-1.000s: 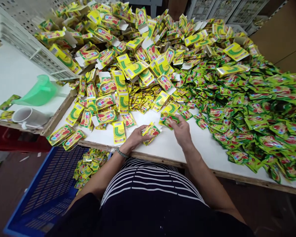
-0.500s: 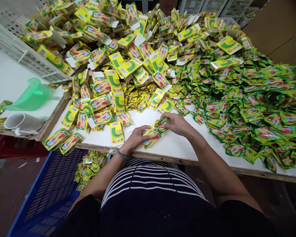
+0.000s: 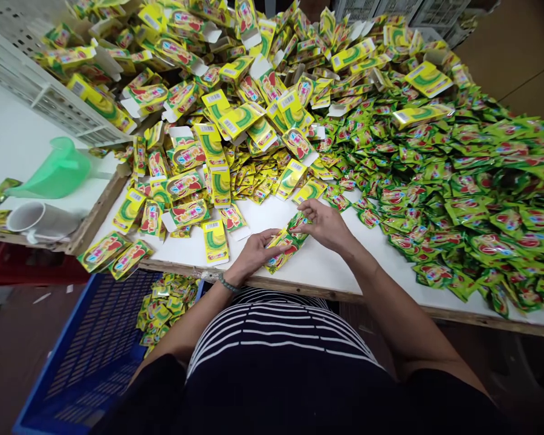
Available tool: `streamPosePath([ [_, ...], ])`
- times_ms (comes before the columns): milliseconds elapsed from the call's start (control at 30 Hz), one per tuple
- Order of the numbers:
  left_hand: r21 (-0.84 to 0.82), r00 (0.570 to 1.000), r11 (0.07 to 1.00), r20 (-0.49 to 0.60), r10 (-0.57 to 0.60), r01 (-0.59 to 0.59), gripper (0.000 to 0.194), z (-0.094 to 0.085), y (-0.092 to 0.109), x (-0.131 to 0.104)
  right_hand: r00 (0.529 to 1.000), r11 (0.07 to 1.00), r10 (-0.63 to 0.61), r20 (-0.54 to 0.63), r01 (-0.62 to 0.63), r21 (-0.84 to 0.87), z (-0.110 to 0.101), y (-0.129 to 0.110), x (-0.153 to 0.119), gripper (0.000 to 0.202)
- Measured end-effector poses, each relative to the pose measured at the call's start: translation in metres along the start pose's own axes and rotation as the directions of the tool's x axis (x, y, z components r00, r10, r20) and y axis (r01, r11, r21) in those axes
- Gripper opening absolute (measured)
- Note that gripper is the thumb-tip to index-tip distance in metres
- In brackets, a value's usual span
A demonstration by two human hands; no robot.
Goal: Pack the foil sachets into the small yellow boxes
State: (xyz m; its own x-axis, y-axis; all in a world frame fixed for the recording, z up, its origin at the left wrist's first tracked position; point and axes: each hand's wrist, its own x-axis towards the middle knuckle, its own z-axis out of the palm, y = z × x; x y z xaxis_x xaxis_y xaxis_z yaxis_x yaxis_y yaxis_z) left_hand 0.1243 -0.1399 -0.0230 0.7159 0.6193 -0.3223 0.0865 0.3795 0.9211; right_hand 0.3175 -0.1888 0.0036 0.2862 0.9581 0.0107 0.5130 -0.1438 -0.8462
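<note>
My left hand (image 3: 255,254) is closed around a small yellow-and-green printed box (image 3: 280,258), held tilted just above the table's front edge. At the upper end of that box is a shiny green sachet (image 3: 298,222), partly in the box as far as I can see. My right hand (image 3: 327,228) has its thumb and fingers on this sachet, the forefinger bent up above it. Just beyond my hands lie yellow boxes (image 3: 309,190) and a flat box (image 3: 216,243) showing its barcode.
Green sachets (image 3: 489,211) are heaped on the right. Yellow boxes (image 3: 245,118), many with open flaps, pile up at the back and left. A white crate (image 3: 49,99), green scoop (image 3: 57,172) and white mug (image 3: 38,222) stand left. Below is a blue crate (image 3: 84,356) holding sachets.
My right fingers have lifted and spread slightly over the sachet. The box in my left hand has shifted a little to the right in view.
</note>
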Motion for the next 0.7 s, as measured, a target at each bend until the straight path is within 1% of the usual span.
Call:
streamPosePath([
  [67, -0.024, 1.0, 1.0, 0.016, 0.008, -0.007, 0.053, 0.001, -0.001, 0.001, 0.999, 0.998, -0.007, -0.047, 0.01, 0.056, 0.005, 0.001, -0.002, 0.034],
  [167, -0.065, 1.0, 0.998, 0.017, 0.021, -0.02, 0.055, 0.003, -0.002, 0.003, 0.999, 0.994, -0.029, -0.033, 0.032, 0.102, 0.01, 0.001, -0.006, 0.03],
  [233, -0.115, 1.0, 0.993, 0.015, 0.007, -0.005, 0.057, 0.004, -0.003, 0.005, 0.999, 0.986, -0.037, -0.026, 0.041, 0.16, 0.01, -0.001, -0.009, 0.028],
  [300, -0.179, 1.0, 0.984, 0.023, -0.009, 0.013, 0.062, 0.004, -0.002, 0.005, 0.998, 0.979, -0.043, -0.043, 0.05, 0.197, 0.009, -0.003, -0.013, 0.026],
  [333, -0.205, 1.0, 0.979, 0.027, -0.01, 0.016, 0.064, 0.004, -0.002, 0.005, 0.997, 0.981, -0.048, -0.055, 0.058, 0.187, 0.009, -0.004, -0.015, 0.025],
  [433, -0.252, 1.0, 0.968, 0.021, -0.001, 0.006, 0.065, 0.004, -0.002, 0.004, 0.994, 0.994, -0.082, -0.07, 0.086, 0.06, 0.012, -0.008, -0.02, 0.02],
  [500, -0.259, 1.0, 0.966, 0.006, 0.003, -0.001, 0.062, 0.004, -0.003, 0.003, 0.995, 0.996, -0.093, -0.036, 0.093, 0.004, 0.015, -0.009, -0.022, 0.019],
  [567, -0.258, 1.0, 0.966, 0.004, 0.001, 0.0, 0.06, 0.005, -0.003, 0.001, 0.995, 0.995, -0.104, 0.002, 0.104, -0.001, 0.017, -0.01, -0.022, 0.019],
  [600, -0.259, 1.0, 0.966, 0.009, -0.003, 0.005, 0.059, 0.005, -0.003, 0.0, 0.993, 0.993, -0.121, 0.0, 0.121, -0.007, 0.018, -0.01, -0.021, 0.02],
  [700, -0.274, 1.0, 0.962, 0.015, -0.015, 0.019, 0.06, 0.004, 0.0, -0.001, 0.975, 0.978, -0.199, -0.099, 0.191, -0.087, 0.016, -0.01, -0.016, 0.026],
])
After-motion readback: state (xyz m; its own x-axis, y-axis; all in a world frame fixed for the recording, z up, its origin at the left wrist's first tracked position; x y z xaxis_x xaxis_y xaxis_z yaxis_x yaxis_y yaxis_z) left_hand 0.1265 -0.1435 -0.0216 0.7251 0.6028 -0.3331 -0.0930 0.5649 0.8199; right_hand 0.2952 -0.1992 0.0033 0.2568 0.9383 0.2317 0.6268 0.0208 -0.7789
